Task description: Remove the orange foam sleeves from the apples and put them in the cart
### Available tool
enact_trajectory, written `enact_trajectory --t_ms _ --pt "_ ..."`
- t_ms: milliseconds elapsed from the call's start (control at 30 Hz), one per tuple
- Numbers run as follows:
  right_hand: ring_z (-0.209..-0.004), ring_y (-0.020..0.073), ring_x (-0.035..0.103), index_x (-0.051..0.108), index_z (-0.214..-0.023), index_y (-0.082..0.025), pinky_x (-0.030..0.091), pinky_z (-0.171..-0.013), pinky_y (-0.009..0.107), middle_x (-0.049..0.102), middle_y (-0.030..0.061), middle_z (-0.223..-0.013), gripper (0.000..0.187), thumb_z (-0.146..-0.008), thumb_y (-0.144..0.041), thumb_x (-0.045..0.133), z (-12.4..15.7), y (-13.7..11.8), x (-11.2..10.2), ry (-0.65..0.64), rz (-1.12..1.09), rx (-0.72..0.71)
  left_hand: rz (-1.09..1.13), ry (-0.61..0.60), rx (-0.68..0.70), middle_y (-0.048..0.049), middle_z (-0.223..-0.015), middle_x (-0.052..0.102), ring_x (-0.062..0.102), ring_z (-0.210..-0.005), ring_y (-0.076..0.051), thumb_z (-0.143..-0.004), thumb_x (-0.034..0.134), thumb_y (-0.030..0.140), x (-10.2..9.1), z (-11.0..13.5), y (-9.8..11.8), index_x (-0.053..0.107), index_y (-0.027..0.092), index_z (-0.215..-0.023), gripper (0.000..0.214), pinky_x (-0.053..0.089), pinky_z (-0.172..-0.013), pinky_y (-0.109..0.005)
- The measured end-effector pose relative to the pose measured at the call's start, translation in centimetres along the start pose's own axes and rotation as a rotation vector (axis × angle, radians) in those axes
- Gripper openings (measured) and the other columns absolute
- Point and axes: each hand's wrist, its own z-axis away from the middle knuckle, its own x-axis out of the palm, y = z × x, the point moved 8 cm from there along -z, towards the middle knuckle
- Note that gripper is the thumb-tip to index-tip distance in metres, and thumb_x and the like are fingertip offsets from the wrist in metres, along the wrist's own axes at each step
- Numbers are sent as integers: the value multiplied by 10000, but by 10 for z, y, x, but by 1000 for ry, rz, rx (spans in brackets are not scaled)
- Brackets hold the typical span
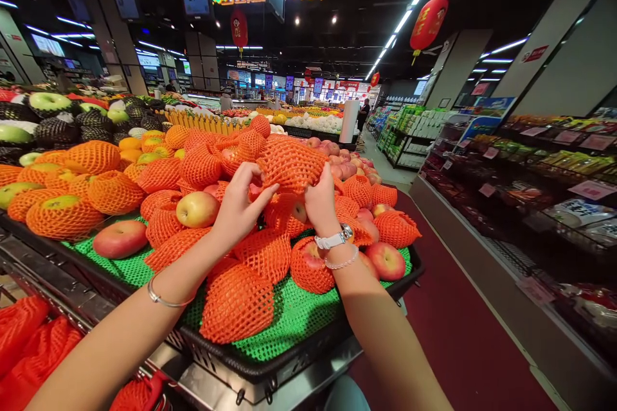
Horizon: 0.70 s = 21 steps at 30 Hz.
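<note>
An orange foam fruit net (292, 164) is stretched between my hands above a heap of apples. My left hand (243, 202) grips its left side with curled fingertips, the thumb reaching along the lower edge. At the right end, my right hand (322, 200) is closed on the net, with the fingertips partly hidden. Whether fruit is inside this net I cannot tell. Just left of my left hand lies a bare yellow-red apple (197, 209). Below my hands are netted apples, including one in an open-ended net (312, 264), and a loose-looking foam net (237, 303).
A black crate (260, 369) lined with green mesh (294, 314) bears the apples. Netted orange-yellow fruit (65, 215) lies to the left. More foam nets (36, 353) are heaped at lower left. Shelves of packaged goods (554, 205) line the right, across a dark red floor (463, 308).
</note>
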Motion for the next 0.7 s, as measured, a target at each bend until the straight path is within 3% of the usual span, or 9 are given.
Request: enact_trajectory --t_ms 133,367,467,600,700 --pt "-941 197 644 402 -927 -215 547 -879 390 635 127 -1069 274 -759 -166 613 -2 2 -7 55 22 20 53 -74 -35 24 -826 473 452 -775 -123 -875 572 267 5 -2 -4 460 220 -867 122 365 -754 -240" --pt "-974 215 629 402 -938 -211 517 -907 407 635 130 -1055 266 -765 -203 605 -2 6 -8 70 38 38 348 -168 -314 22 -779 487 468 -726 -124 -737 713 365 16 -5 -30 508 193 -846 289 383 -681 -243" --pt "-1011 225 614 407 -954 -214 499 -926 420 627 134 -1082 301 -775 -353 605 -4 6 -10 66 4 29 228 -163 -267 10 -776 519 479 -723 -129 -762 691 386 10 -7 -29 571 181 -800 240 373 -670 -249" --pt "-1019 254 612 438 -943 -219 488 -939 449 641 138 -1076 493 -707 -626 586 -5 3 -4 -20 -112 23 166 -29 -153 -8 -874 575 527 -860 -154 -790 669 364 -6 -9 -23 574 191 -834 202 396 -813 -275" --pt "-1042 276 609 479 -949 -215 488 -957 469 648 146 -1089 571 -628 -657 646 -4 3 -1 -43 -228 38 119 12 -130 -4 -833 563 527 -836 -155 -820 638 377 -8 -8 -24 544 194 -827 206 405 -827 -286"
